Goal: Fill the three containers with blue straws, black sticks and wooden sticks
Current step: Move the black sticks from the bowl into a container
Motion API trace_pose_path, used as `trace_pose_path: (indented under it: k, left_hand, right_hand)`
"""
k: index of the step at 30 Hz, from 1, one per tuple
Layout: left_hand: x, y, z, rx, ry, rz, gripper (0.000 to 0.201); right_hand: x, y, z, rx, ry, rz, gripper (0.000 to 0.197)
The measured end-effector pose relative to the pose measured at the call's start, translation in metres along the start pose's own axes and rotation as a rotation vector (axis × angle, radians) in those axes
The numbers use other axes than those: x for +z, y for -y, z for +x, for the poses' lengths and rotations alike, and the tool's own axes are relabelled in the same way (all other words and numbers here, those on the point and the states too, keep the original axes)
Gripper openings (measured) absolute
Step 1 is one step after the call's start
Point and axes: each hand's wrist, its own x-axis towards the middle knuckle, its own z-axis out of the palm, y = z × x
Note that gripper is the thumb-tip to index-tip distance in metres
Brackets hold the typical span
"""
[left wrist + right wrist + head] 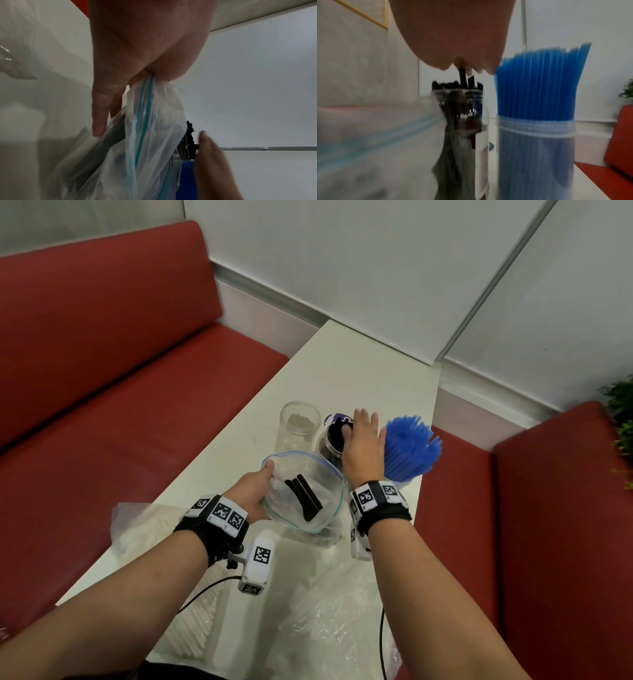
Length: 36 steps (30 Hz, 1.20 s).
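Observation:
My left hand pinches the rim of an open clear zip bag, which holds three black sticks; the pinch on the bag's blue seal shows in the left wrist view. My right hand hovers over the middle jar, which is packed with black sticks. Its fingertips pinch one black stick standing above the others. A container of blue straws stands just right of that jar. A clear jar to the left has nothing in it.
The white table is narrow, with red benches on both sides. A bag of pale sticks and crumpled clear plastic lie near me. A plant stands at far right.

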Motion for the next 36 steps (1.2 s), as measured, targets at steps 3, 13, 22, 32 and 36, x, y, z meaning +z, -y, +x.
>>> trace_pose_path:
  k: [3, 13, 22, 32, 36]
  left_hand:
    - [0.001, 0.001, -0.003, 0.012, -0.006, 0.003, 0.051]
    - [0.002, 0.000, -0.011, 0.072, 0.006, -0.012, 0.050]
    - [0.007, 0.005, -0.018, 0.152, 0.182, -0.198, 0.055]
    - [-0.002, 0.002, -0.015, 0.196, 0.021, -0.159, 0.053]
    - [0.000, -0.003, -0.015, 0.194, 0.013, -0.104, 0.058]
  right_hand:
    - [0.009, -0.002, -0.008, 0.028, 0.229, -0.195, 0.063]
    - [0.003, 0.026, -0.043, 0.009, 0.466, 0.519, 0.039]
    - [0.062, 0.011, -0.101, 0.134, 0.388, 0.496, 0.039]
    - [0.044, -0.008, -0.098, 0.274, 0.416, 0.864, 0.045]
    - [0.035, -0.010, -0.095, 0.236, 0.417, 0.881, 0.030]
